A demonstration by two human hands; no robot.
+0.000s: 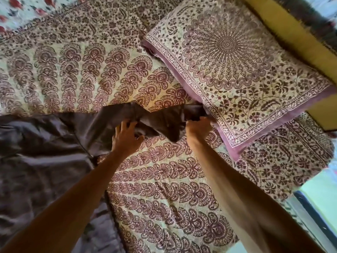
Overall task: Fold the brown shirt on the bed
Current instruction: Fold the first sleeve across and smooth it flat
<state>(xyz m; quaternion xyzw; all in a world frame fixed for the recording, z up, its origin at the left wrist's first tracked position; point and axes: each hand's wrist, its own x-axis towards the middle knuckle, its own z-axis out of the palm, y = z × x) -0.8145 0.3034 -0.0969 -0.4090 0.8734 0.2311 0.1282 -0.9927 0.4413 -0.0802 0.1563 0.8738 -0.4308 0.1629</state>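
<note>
The brown shirt [42, 143] lies spread and wrinkled over the left half of the patterned bedspread [164, 189]. One narrow part of it, a sleeve, stretches to the right toward the pillow. My left hand [125, 136] pinches this sleeve where it leaves the body of the shirt. My right hand [197, 127] grips the sleeve's far end, right beside the pillow's edge. Between the two hands the cloth sags in a dark fold. Both of my forearms reach in from the bottom of the view.
A large patterned pillow [237, 70] with a pink border lies at the upper right, touching the sleeve's end. A yellow headboard [291, 33] runs behind it. A floral cloth [23, 10] shows at the top left. The bed's edge and floor [317, 207] are at the lower right.
</note>
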